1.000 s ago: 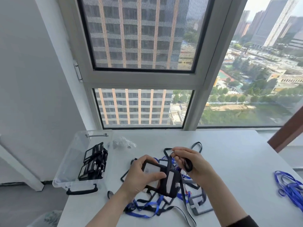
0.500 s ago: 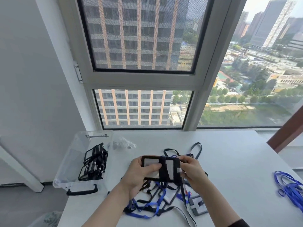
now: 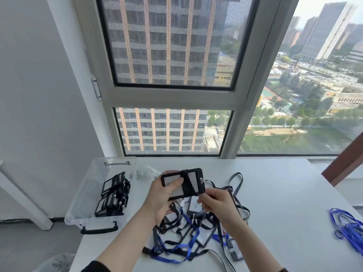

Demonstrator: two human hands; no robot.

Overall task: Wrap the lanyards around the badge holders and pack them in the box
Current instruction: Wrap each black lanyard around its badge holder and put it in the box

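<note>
Badge holder, black lanyard banded round its middle, sits gripped in the left hand above the tabletop. The right hand pinches the lanyard at its five o'clock corner. The clear box stands at nine o'clock, wrapped holders inside.

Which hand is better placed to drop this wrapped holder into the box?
Left. The left hand grips the holder, and the box sits on its side; the right hand only pinches the lanyard.

White table, clear box at left edge, tangled lanyard pile centre, blue lanyards far right.
</note>
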